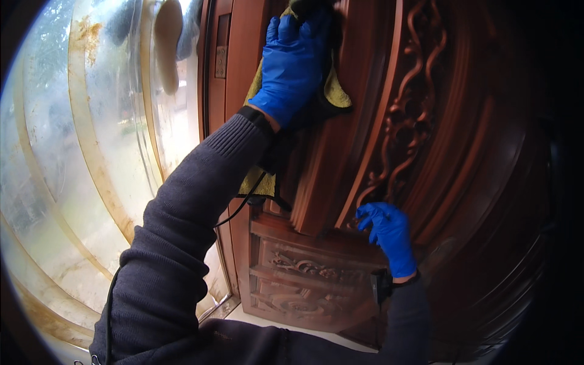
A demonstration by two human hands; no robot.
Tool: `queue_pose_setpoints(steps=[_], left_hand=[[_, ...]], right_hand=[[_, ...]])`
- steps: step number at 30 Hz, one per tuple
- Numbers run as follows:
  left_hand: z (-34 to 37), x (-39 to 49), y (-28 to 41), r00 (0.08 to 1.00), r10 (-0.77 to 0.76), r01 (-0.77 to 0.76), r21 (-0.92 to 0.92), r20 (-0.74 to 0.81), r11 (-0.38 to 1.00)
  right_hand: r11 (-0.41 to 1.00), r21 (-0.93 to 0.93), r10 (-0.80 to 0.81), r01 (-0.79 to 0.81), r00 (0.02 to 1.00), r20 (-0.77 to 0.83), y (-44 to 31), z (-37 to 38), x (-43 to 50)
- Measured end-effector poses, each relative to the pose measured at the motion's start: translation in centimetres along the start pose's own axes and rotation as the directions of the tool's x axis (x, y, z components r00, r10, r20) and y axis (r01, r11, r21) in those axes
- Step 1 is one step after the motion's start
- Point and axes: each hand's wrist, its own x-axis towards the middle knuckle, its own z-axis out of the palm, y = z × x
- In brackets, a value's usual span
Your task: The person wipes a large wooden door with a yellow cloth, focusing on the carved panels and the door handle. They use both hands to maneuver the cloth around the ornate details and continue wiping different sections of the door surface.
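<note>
My left hand [292, 68], in a blue disposable glove, reaches up against a reddish-brown carved wooden door [365, 59]. It presses a yellow towelling cloth [338, 91] with a dark edge to the door. Part of the cloth lies hidden under the hand, and a lower piece shows below the forearm. My right hand [388, 232], gloved in the same blue, hovers lower down by the foot of a carved scrollwork panel [406, 118]. Its fingers are loosely bent and somewhat apart, and nothing shows in them.
On the left, a translucent, stained panel [105, 150] with brownish bands lets in daylight. A metal hinge plate [221, 61] sits on the wooden frame. Black devices are strapped at my wrists, with a cable [240, 207] looping from the left. Pale floor [264, 322] shows below the door.
</note>
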Motion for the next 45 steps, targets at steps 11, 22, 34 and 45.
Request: queue_pose_setpoints(steps=[11, 22, 34, 45], left_hand=[[-7.7, -15.8, 6.5, 0.933, -0.104, 0.178, -0.190, 0.345, 0.966], [-10.2, -23.2, 7.9, 0.782, -0.095, 0.270, -0.198, 0.616, 0.942], [-1.3, 2.7, 0.3, 0.989, -0.026, 0.034, -0.054, 0.146, 0.998], [0.2, 3.2, -0.2, 0.952, -0.303, 0.306, -0.097, 0.049, 0.947]], right_hand=[[0.996, 0.028, 0.087, -0.087, 0.996, -0.013, 1.6, 0.8, -0.9], [0.989, -0.004, 0.147, -0.148, 0.988, -0.037, 0.9, 0.5, -1.4], [0.978, -0.056, 0.190, -0.199, 0.972, -0.137, 0.9, 0.1, -2.3], [0.974, 0.014, 0.225, -0.227, 0.954, -0.197, 2.8, 0.0, -0.8]])
